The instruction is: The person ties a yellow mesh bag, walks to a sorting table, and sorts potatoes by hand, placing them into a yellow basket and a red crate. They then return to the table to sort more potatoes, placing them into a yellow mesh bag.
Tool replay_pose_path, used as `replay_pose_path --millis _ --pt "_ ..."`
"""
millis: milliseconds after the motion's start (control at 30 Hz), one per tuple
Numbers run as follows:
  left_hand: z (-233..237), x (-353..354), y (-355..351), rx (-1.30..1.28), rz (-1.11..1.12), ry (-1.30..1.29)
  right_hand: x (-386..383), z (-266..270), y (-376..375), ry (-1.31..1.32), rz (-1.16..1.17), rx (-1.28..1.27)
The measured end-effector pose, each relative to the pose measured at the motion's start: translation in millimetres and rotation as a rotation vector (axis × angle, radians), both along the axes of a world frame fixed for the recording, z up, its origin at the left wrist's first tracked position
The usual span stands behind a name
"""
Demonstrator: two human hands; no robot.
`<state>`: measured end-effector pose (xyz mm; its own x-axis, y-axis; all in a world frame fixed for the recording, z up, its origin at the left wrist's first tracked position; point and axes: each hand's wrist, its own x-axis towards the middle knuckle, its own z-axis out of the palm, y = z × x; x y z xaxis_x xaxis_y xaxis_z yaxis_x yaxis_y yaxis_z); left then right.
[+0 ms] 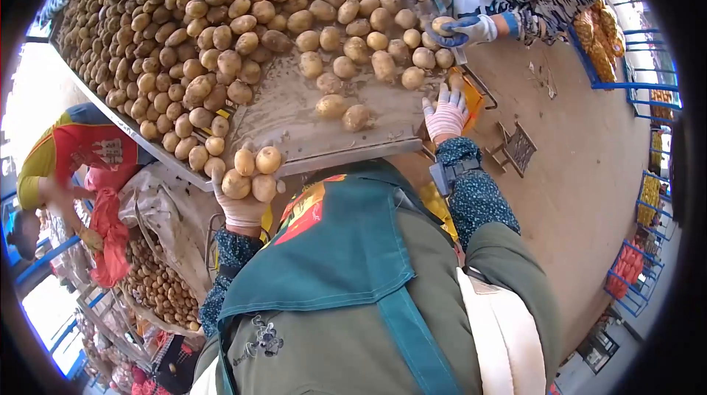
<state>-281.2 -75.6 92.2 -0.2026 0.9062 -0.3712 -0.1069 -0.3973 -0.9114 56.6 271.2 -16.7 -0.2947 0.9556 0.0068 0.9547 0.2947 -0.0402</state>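
Observation:
My left hand (pixel 241 207), in a whitish knit glove, cradles several potatoes (pixel 236 184) in a cluster at the near left edge of the metal sorting table (pixel 346 153). Its fingers curl up around them, and their undersides are hidden by the palm. At the table's right corner, my right hand (pixel 447 113) lies with its fingers stretched out. It is right beside an orange chute or bag (pixel 473 104), where a potato shows past the fingertips. Two loose potatoes (pixel 356 118) lie on the dusty tabletop between my hands.
A big potato heap (pixel 177 26) covers the table's left and far side. Across from me, a co-worker's gloved hand (pixel 471 29) holds a potato. A person in red and yellow (pixel 81 152) bends at left by a potato sack (pixel 158 277). A small stool (pixel 518 149) stands at right.

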Motion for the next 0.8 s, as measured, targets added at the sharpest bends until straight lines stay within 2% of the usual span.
replay_pose_path --millis 33,100,133,167,200,233,267,300,333,400,467,533,567,600,700,800 --pt "3.0 4.5 1.1 -0.129 -0.133 0.601 -9.6 11.5 -2.8 0.068 0.127 0.077" --pt "7.5 14.0 7.8 -0.393 -0.412 1.792 -44.7 14.3 -16.6 0.052 0.376 0.007" --pt "7.2 16.3 8.8 -0.391 -0.408 1.795 -73.2 36.0 -29.3 0.096 0.540 -0.084" --pt "5.9 19.0 7.6 -0.490 -0.445 1.764 -98.1 38.1 -44.5 0.121 0.667 -0.184" --pt "3.5 20.0 5.8 -0.594 -0.478 1.736 -122.3 27.5 -56.5 0.100 0.867 -0.178" --pt "-5.1 16.7 0.5 -0.605 -0.474 1.749 -149.7 37.8 -64.8 -0.010 1.000 -0.222" --pt "-15.2 12.1 -4.8 -0.491 -0.413 1.755 -169.9 48.1 -68.9 -0.123 1.133 -0.266" --pt "-24.8 8.4 -10.8 -0.377 -0.355 1.754 -181.2 41.7 -66.3 -0.111 1.141 -0.264" --pt "-14.5 12.1 -6.2 -0.389 -0.355 1.758 -191.1 30.4 -61.1 -0.119 1.154 -0.218" --pt "14.8 26.6 9.3 -0.250 -0.340 1.748 -193.1 26.3 -56.4 -0.123 1.168 -0.179" --pt "6.5 35.4 3.5 -0.317 -0.285 1.750 -176.0 39.7 -44.3 -0.070 1.064 -0.204" --pt "0.7 42.8 3.1 -0.604 -0.402 1.682 -146.2 34.5 -36.1 -0.041 1.049 -0.203" --pt "-11.6 50.4 -0.5 -0.717 -0.284 1.554 -129.4 34.8 -32.4 -0.036 1.014 -0.195" --pt "-9.2 51.5 1.7 -0.723 -0.274 1.549 -110.9 31.7 -28.9 -0.030 0.979 -0.190" --pt "7.3 54.6 9.2 -0.877 -0.447 1.478 -55.3 12.9 -11.7 -0.026 0.910 -0.105" --pt "-0.9 62.3 8.5 -1.040 -0.487 1.558 -24.2 36.1 4.4 -0.014 0.785 -0.165"
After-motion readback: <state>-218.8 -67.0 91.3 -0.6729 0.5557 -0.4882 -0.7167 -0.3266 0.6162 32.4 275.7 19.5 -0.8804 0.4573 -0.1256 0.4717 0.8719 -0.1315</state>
